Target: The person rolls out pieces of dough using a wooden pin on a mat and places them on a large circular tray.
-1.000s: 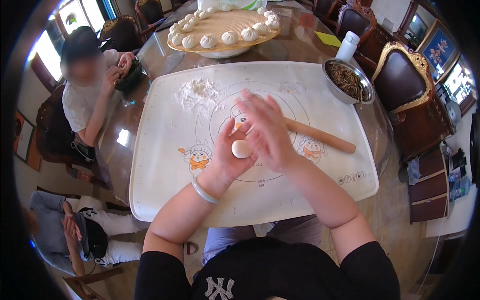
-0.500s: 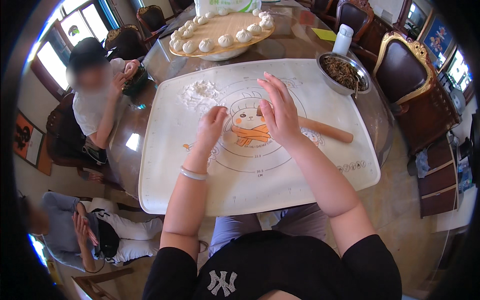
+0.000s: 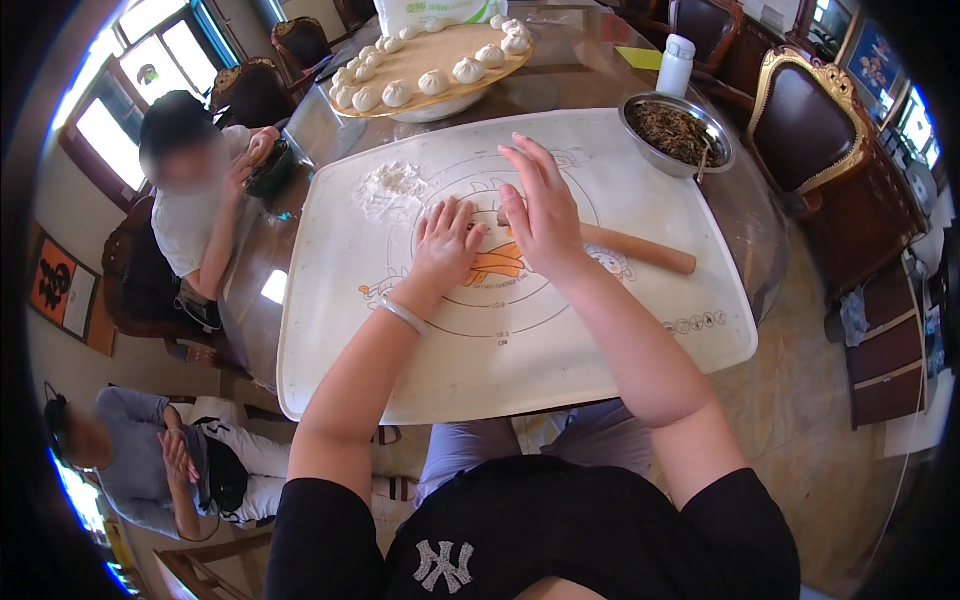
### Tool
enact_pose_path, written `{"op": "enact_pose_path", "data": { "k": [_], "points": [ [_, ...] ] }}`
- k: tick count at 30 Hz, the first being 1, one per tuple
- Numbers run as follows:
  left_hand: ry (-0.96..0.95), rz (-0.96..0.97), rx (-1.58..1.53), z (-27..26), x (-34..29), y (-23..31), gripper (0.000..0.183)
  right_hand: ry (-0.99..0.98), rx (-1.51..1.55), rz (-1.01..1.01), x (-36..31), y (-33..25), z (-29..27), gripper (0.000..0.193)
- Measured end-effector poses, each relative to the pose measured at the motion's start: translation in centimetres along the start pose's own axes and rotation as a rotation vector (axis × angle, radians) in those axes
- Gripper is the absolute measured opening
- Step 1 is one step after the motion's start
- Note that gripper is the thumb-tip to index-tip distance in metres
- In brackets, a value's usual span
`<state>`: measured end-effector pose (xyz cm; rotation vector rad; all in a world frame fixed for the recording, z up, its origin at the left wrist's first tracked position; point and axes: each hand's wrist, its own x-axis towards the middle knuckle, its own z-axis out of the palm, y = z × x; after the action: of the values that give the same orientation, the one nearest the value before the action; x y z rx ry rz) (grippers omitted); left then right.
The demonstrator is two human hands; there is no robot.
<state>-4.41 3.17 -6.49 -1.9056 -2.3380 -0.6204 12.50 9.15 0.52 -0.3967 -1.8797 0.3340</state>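
My left hand (image 3: 450, 242) lies palm down over the white baking mat (image 3: 370, 350), its fingers spread. What is under its palm is hidden. My right hand (image 3: 541, 212) is just to its right, held on edge with the fingers stretched up and the thumb apart; nothing shows in it. A wooden rolling pin (image 3: 645, 249) lies on the mat, its left part hidden behind my right hand. White flour (image 3: 388, 188) is heaped beyond my left hand. The mat has a printed cartoon figure and circles in its middle.
Pleated buns (image 3: 468, 70) ring a round woven tray (image 3: 425, 60) at the back. A steel bowl of dark filling (image 3: 670, 133) sits at the mat's far right corner, near a white bottle (image 3: 676, 66). Two people (image 3: 185, 200) sit at left, one holding a dark bowl (image 3: 270, 175).
My left hand has turned from curled fingers to flat and spread, moving right over where a small pale round piece showed. The right hand stays upright beside it. The view has shifted slightly.
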Motion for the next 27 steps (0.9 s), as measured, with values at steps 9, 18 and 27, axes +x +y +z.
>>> {"op": "enact_pose_path", "data": {
  "k": [9,18,27],
  "points": [
    [-0.045,-0.055,0.221,-0.3,-1.3,2.5,0.061,0.008,-0.017,0.008,0.0,0.4,-0.2,0.034],
    [-0.03,-0.163,-1.075,-1.6,0.3,0.2,0.047,0.044,0.063,0.107,0.8,2.1,-0.5,0.031],
    [-0.356,0.066,-0.412,-7.3,-2.9,-2.1,0.032,-0.569,-0.327,0.221,-0.8,3.0,-5.6,0.034]
  ]
}}
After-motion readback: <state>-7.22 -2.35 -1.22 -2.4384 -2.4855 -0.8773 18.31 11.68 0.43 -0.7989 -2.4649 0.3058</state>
